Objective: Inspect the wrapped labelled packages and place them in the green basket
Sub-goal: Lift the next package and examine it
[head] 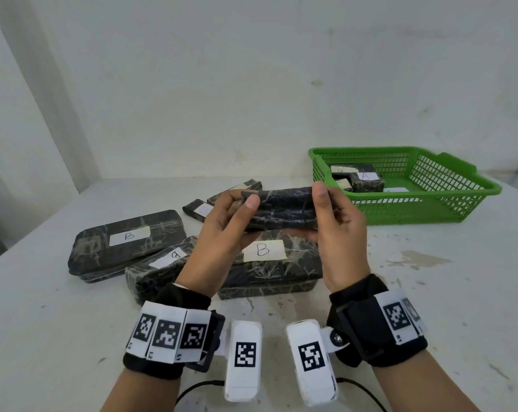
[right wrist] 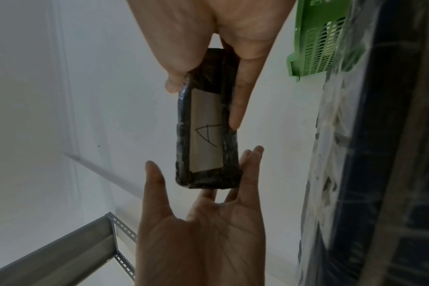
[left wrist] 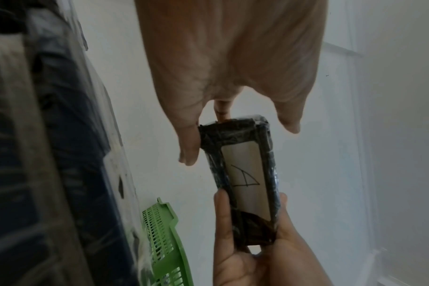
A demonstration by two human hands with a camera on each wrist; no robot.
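I hold a black plastic-wrapped package (head: 281,211) up over the table with both hands. My left hand (head: 246,209) grips its left end, thumb on the near face and fingers behind. My right hand (head: 323,209) pinches the right end between thumb and fingers. The wrist views show the far face of the package (left wrist: 245,174) (right wrist: 206,131) with a paper label marked "A". The green basket (head: 460,200) stands at the back right, apart from my hands, with several labelled packages (head: 366,176) inside.
More wrapped packages lie on the white table: one marked B (head: 127,239) at the left, a narrow one (head: 159,269) beside it, a large B one (head: 269,263) under my hands, two small ones (head: 198,211) behind. A grey metal shelf frame (right wrist: 86,241) stands nearby.
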